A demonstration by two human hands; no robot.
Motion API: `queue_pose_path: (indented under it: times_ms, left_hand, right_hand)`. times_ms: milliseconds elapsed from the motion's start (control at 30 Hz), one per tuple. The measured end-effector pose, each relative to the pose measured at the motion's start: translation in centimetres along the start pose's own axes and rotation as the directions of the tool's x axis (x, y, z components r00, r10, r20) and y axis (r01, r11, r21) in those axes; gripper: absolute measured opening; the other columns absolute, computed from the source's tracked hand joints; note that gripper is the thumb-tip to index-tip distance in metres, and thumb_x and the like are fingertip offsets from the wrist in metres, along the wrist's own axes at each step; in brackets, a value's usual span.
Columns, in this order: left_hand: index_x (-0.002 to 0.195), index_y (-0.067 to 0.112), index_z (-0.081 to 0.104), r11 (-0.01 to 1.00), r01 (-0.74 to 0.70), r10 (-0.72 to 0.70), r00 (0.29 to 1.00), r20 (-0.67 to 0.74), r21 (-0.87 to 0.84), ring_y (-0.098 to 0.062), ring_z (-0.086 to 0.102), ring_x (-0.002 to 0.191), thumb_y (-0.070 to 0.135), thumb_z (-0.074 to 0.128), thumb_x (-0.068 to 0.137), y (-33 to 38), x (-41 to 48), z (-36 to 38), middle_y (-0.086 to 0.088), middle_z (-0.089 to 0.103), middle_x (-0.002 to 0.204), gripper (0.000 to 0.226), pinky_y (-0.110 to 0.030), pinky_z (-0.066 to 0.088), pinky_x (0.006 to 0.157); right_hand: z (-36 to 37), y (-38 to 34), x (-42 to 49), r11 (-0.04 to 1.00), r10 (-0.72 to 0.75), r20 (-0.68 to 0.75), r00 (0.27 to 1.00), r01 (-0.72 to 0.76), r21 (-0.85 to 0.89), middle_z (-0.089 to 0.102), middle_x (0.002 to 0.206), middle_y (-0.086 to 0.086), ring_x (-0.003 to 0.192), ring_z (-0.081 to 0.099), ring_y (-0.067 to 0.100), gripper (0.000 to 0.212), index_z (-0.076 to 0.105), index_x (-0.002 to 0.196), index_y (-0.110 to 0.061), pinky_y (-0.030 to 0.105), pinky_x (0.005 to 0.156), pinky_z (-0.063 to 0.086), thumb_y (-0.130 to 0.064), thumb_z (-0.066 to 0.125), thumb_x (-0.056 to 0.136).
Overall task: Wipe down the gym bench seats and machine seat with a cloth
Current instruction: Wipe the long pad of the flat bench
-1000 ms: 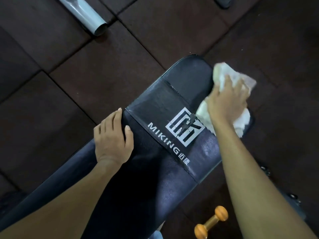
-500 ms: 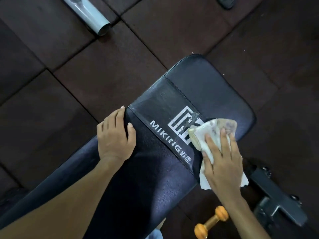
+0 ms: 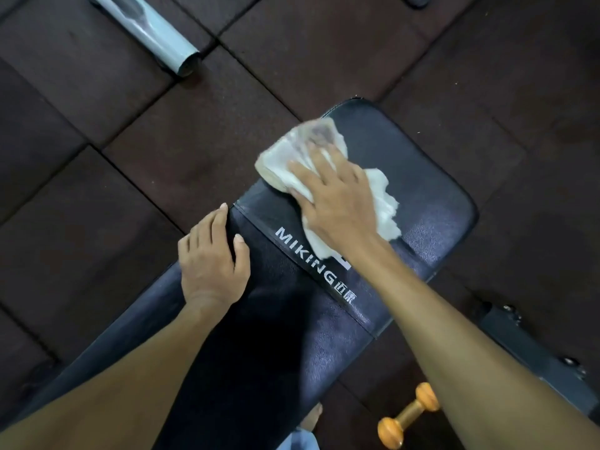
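Here we look down on a black padded bench that runs from the near left up to its rounded far end in the middle of the view. Our right hand lies flat on a crumpled white cloth, fingers spread and fairly straight, so its grip is open and it presses the cloth down onto the pad rather than clutching it. The cloth sits on the far part of the bench, reaching the pad's left edge, with a frayed lobe showing to the right of the hand and another bit near the wrist covering part of the printed logo. The white MIKING lettering runs along a seam just near of the cloth. Our left hand rests on the left edge of the pad, well short of the cloth, fingers together and pointing away, thumb lying on the top surface; its grip is relaxed and holds nothing. Around the bench lies dark tiled floor. A pale grey tube lies on it at the far left. An orange dumbbell lies near right, below our right forearm, and the black metal frame shows on the right.
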State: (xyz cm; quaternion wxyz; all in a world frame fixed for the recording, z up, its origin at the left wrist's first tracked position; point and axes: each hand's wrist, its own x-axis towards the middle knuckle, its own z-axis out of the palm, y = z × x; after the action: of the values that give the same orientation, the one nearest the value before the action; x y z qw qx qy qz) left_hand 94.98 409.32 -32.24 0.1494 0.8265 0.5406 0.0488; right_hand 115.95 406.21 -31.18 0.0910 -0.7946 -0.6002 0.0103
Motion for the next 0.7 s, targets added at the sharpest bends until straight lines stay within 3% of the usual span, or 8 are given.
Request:
queue_pose_path:
  times_ms: [267,533,700]
  left_hand:
    - [0.14,0.008,0.04,1.0,0.002,-0.002,1.0,0.013,-0.015,-0.026,0.048,0.121,0.029,0.037,0.091,0.0,0.0,-0.1,-0.01,0.052,0.134,0.053,-0.042,0.034,0.1]
    - [0.14,0.007,0.041,1.0,-0.008,0.008,1.0,0.013,0.011,-0.028,0.05,0.118,0.03,0.036,0.091,0.0,-0.1,-0.2,-0.011,0.052,0.133,0.054,-0.043,0.036,0.098]
    - [0.14,0.008,0.039,1.0,-0.014,0.013,1.0,0.01,0.016,-0.027,0.048,0.12,0.03,0.035,0.091,0.1,-0.1,-0.2,-0.011,0.051,0.134,0.054,-0.043,0.035,0.099]
  right_hand:
    - [-4.0,6.0,-11.6,0.99,0.004,0.143,0.99,0.016,-0.138,0.052,0.141,0.001,0.132,0.044,0.025,0.039,0.055,0.133,-0.031,0.037,0.089,0.036,-0.04,0.046,0.096]
    - [-0.7,1.5,-0.2,0.997,0.028,0.085,0.996,-0.022,-0.071,0.052,0.141,0.0,0.133,0.044,0.028,0.036,0.06,0.126,-0.029,0.04,0.084,0.038,-0.041,0.039,0.099]
    - [1.6,-1.9,5.6,0.995,0.075,0.109,0.991,-0.068,-0.07,0.051,0.141,0.004,0.136,0.039,0.03,0.042,0.058,0.128,-0.027,0.047,0.095,0.034,-0.045,0.038,0.095]
